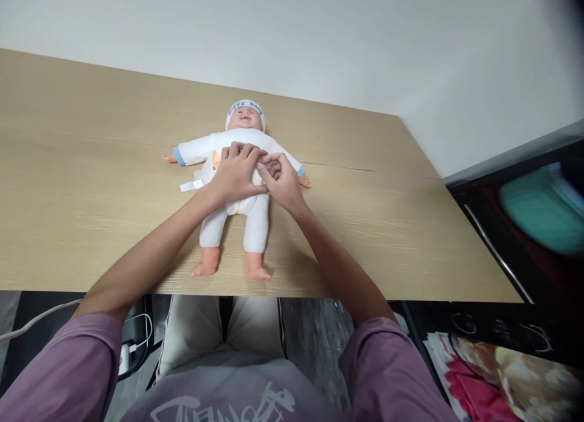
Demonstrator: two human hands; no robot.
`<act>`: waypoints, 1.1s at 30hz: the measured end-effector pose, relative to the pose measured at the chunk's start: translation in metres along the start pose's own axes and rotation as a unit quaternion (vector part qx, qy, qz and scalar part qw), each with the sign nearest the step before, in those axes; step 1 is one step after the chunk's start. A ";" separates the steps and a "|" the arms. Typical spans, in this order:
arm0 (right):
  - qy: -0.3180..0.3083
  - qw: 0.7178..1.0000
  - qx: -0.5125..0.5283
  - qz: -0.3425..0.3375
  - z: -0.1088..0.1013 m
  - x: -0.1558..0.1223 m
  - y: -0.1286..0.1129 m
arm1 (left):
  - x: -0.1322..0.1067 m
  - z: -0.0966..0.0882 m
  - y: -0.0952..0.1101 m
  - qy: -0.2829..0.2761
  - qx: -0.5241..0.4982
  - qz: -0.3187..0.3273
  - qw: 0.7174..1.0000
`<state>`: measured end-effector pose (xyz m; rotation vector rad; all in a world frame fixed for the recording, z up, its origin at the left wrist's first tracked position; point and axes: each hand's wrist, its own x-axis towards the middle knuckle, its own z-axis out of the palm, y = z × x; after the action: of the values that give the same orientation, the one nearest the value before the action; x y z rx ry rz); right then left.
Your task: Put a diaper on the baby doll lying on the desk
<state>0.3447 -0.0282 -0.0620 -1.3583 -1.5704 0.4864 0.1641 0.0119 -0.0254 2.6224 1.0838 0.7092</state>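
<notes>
A baby doll [256, 227] in a white suit and a lettered white headband lies on its back, feet toward me. Round its hips is a white diaper [237, 207], whose fastening tab [191, 185] sticks out to the left, unfastened. My left hand [239, 174] rests across the doll's belly and the diaper front, fingers extended, thumb apart. Close beside it, my right hand [281, 180] has its fingers curled and thumb pinched in at the diaper's right side. The edge between those fingers is mostly hidden.
The doll lies on a wooden table [365, 227] near its front edge, with a pale wall [319, 39] behind. To the right stand a black unit [493, 252] with a blurred green object [545, 209] and colourful packaging [483, 379] lower down. A white cable [41, 318] hangs at the left.
</notes>
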 end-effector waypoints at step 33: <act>-0.126 0.969 -0.173 -0.124 0.044 0.050 -0.048 | -0.078 -0.033 -0.107 0.036 0.065 -0.193 0.978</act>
<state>0.2868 0.0155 -0.0232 -1.3660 -2.0787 0.2442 0.0349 0.0329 -0.0643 2.3884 1.6510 0.6664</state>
